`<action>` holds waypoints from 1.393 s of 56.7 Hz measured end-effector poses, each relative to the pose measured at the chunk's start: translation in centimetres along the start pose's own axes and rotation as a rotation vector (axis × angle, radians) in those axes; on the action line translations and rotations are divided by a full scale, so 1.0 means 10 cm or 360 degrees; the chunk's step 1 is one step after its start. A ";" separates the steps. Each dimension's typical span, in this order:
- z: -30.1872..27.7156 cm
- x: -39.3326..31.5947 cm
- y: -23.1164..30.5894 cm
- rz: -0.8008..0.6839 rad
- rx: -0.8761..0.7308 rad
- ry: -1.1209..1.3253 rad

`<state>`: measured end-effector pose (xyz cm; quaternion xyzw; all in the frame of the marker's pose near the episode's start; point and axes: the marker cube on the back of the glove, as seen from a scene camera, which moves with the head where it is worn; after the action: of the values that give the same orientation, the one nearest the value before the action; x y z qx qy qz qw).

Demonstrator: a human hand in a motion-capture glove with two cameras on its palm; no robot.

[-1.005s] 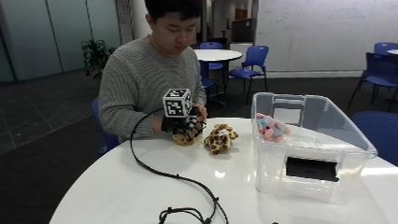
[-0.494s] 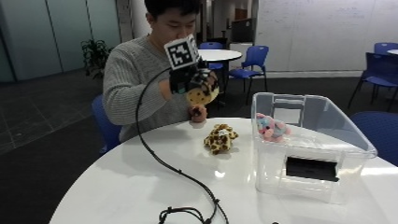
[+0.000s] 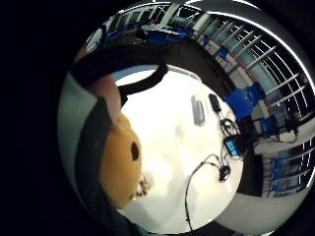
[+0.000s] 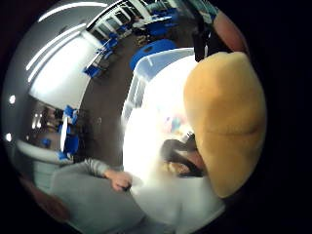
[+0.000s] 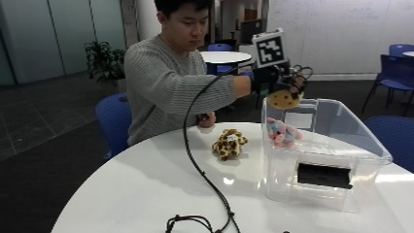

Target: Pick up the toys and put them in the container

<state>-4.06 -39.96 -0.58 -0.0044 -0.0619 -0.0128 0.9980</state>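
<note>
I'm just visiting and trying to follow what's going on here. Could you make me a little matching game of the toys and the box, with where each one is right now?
Things:
1. yellow toy
2. spotted toy
3. pink toy
4. clear container

Places:
A. inside the container
B. lying on the white table, beside the container
C. held in the gloved right hand, above the container's rim
D. standing on the table, without a lid

Pairs: 1-C, 2-B, 3-A, 4-D

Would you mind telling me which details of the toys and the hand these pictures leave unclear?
- Yellow toy: outside view, the gloved right hand covers its top, so its kind is unclear.
- Pink toy: seen through the container wall; the part resting on the bottom is hidden.
- Spotted toy: thumb side palm view, blurred, partly behind the yellow toy.
</note>
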 end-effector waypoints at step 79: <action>0.30 -0.15 2.16 -0.0406 -0.0408 0.0070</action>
<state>-5.36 -18.33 2.02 -0.1234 -0.0381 -0.1472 0.9806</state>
